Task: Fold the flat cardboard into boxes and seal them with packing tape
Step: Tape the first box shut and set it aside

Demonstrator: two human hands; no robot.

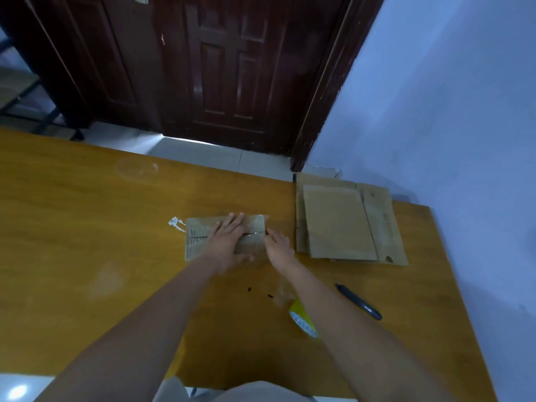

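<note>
Currently, a small brown cardboard box is pressed flat against the orange-brown wooden table by the left hand, whose fingers are spread straight across the closed top flaps, while the right hand is held at the box's right end with its fingertips drawn together at the seam, though whether tape is pinched there cannot be told. The seam's long axis is seen to run left to right, so any sealing stroke would probably be led by the nearer right hand; right of the box lies a stack of flat brown cardboard sheets, and nearer the person a black marker pen.
</note>
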